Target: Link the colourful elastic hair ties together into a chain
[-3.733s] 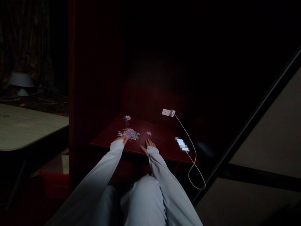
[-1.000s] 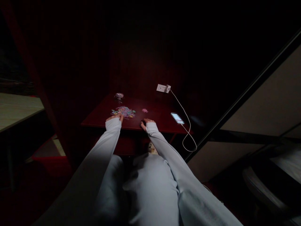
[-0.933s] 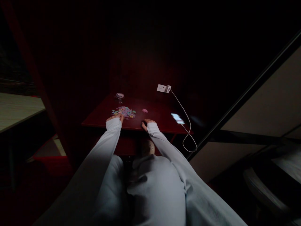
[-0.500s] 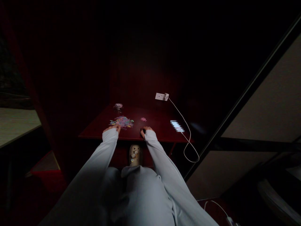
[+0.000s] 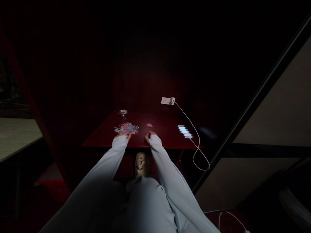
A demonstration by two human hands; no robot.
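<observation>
A loose heap of thin, many-coloured elastic hair bands (image 5: 126, 127) lies on the dark red table. My left hand (image 5: 128, 134) is at the heap's near right edge, its fingers drawn together; what they hold, if anything, is too small to make out. To the right, my right hand (image 5: 150, 135) rests near the table's front edge with curled fingers, and their contents are hidden. Just beyond it sits a small cluster of pink bands (image 5: 149, 125), apart from the hand. Behind the heap stands a clear jar (image 5: 123, 113) with a pale lid.
A lit phone (image 5: 185, 131) lies on the table's right side, its white cable (image 5: 197, 129) looping over the edge and up to a charger in the wall socket (image 5: 167, 101). Below the front edge shows a beige clog (image 5: 141, 164). Dark panels enclose the table.
My left hand has moved right along the near side of the heap. My right hand has barely moved. The whole view has shifted slightly.
</observation>
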